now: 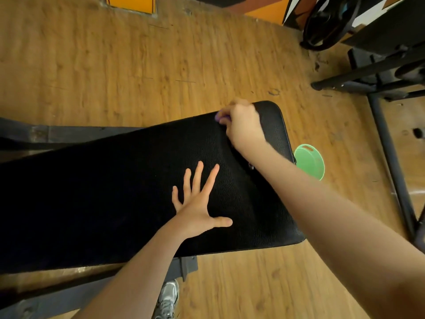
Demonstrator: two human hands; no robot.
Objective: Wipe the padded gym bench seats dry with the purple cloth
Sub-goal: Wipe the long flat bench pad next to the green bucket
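Note:
A black padded bench seat [128, 180] runs from the left edge to the middle right of the head view. My left hand [197, 203] lies flat on the pad with its fingers spread, holding nothing. My right hand [241, 124] is at the pad's far edge, near its right end, closed around the purple cloth [218, 116]. Only a small purple bit of the cloth shows beside the fingers; the hand hides everything else.
A green plastic bucket [310, 161] stands on the wooden floor just right of the bench. Black gym machine frames [386, 125] and a weight plate [326, 21] fill the right and upper right. The bench's metal frame [186, 265] and my shoe [169, 298] are below.

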